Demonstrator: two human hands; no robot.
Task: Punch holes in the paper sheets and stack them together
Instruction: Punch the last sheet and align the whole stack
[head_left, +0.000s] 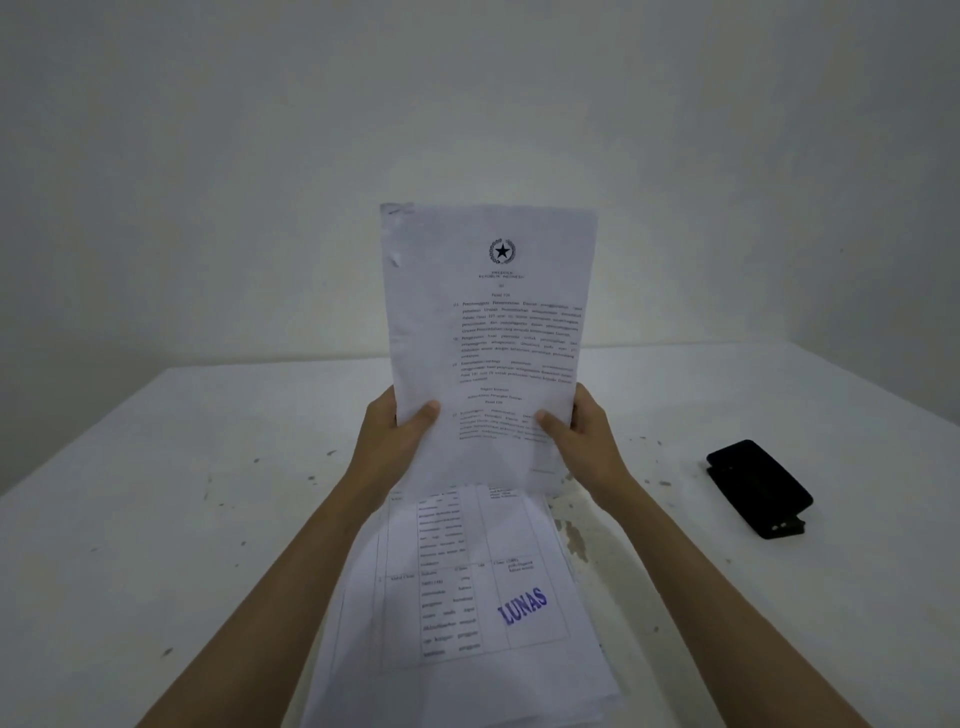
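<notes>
Both hands hold one printed sheet upright above the table. Left hand pinches its lower left edge, thumb in front, fingers behind; right hand pinches the lower right edge the same way. Under the arms lies a stack of sheets, top one w/ a blue "LUNAS" stamp. Black hole punch sits on the table at right, well apart from the papers.

Plain office-like room, bare white walls, scuffed white table, printed documents, black hole punch
</notes>
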